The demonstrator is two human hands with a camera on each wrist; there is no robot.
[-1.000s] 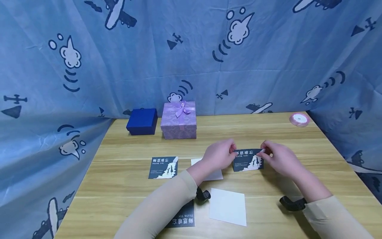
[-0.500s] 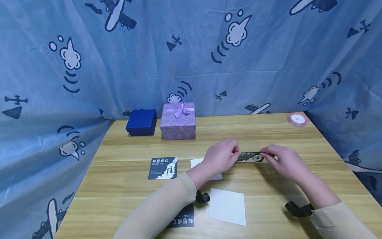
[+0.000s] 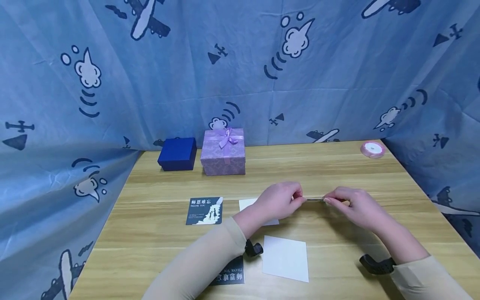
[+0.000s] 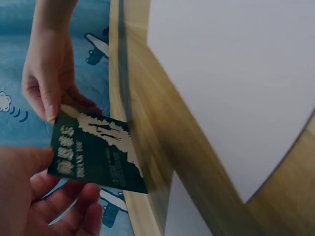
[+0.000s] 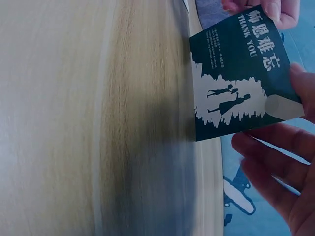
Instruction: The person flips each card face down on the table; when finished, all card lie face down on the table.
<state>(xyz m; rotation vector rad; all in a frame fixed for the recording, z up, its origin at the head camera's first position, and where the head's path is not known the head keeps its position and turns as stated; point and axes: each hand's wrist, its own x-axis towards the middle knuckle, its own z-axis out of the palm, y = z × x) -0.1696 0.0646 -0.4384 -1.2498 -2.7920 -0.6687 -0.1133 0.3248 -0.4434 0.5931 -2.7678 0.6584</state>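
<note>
- Beyond your grip to the left, the blue box [image 3: 177,151] and purple box [image 3: 223,160] stand closed.
- Your left hand [image 3: 279,200] and right hand [image 3: 354,205] pinch two corners of the dark card [image 5: 231,64], stretched between them.
- Left of your grip lies a printed card [image 3: 202,211]; nearer you, a white card [image 3: 286,259]; beyond right, a ribbon roll [image 3: 373,149].

Left arm [image 3: 198,260], beige-sleeved: slants up and rightward from the bottom edge, head view. Left hand [image 3: 277,200]: right of centre, thumb and fingers pinching. Right arm [image 3: 429,277], likewise sleeved: runs up-left from the lower right corner. Right hand [image 3: 356,206]: near-level with the left, also pinching.
</note>
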